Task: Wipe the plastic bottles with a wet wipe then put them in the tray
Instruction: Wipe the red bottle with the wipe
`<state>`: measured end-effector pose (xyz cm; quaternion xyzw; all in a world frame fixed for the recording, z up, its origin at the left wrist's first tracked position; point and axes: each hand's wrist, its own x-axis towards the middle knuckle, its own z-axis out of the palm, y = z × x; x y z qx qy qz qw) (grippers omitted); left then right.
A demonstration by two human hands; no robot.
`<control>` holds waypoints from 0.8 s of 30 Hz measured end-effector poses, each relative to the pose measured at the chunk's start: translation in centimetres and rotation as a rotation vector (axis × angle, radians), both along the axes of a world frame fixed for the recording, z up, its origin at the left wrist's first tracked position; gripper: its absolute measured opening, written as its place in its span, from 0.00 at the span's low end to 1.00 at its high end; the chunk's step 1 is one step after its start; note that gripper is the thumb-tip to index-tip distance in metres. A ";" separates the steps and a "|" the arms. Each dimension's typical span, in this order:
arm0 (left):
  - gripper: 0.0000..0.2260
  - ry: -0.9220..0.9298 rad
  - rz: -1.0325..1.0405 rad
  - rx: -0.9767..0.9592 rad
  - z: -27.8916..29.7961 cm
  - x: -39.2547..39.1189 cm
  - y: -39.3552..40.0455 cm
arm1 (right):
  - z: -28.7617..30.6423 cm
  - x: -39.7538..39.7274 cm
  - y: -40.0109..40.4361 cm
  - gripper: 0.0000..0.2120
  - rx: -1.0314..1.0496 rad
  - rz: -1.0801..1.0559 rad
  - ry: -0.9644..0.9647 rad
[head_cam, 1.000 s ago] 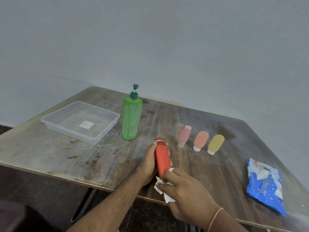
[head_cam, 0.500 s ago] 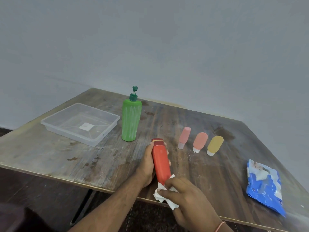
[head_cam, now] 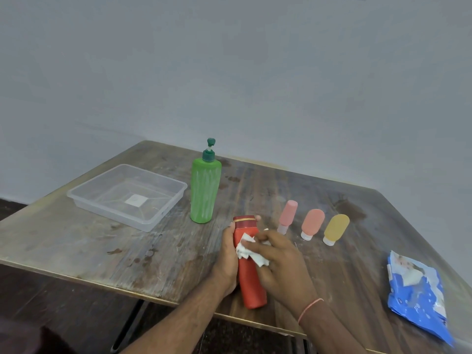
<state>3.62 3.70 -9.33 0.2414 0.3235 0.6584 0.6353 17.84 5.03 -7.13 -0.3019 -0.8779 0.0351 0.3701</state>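
A red plastic bottle [head_cam: 251, 284] lies slanted over the table's near edge, cap end pointing away from me. My left hand [head_cam: 228, 259] grips its left side, thumb up near the gold-ringed cap. My right hand [head_cam: 279, 264] pinches a crumpled white wet wipe [head_cam: 249, 250] against the bottle's upper body. A tall green pump bottle [head_cam: 205, 191] stands upright behind them. Three small squeeze bottles lie in a row to the right: pink [head_cam: 288, 216], salmon [head_cam: 312, 223], yellow [head_cam: 335, 229]. The clear plastic tray [head_cam: 166, 210] sits at the left with no bottle in it.
A blue wet-wipe packet [head_cam: 419, 297] lies at the right by the table's near edge. The worn wooden table [head_cam: 89, 246] ends just under my wrists, and its far corner meets a grey wall. Dark floor shows below the near edge.
My right hand has slid the wipe up the red bottle from its lower end to near the cap. The bottle's lower end now shows below my hands.
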 end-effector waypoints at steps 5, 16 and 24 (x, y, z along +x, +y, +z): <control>0.30 0.065 0.069 -0.042 0.2 0.3 0.2 | 1.7 -1.9 1.2 0.22 -0.120 -0.081 0.139; 0.35 0.133 0.099 -0.065 -0.2 0.3 0.2 | 3.4 -2.4 2.8 0.08 -0.583 -0.189 0.471; 0.34 0.139 0.127 -0.010 -0.3 0.2 0.2 | 2.5 -2.2 2.8 0.11 -0.458 -0.142 0.389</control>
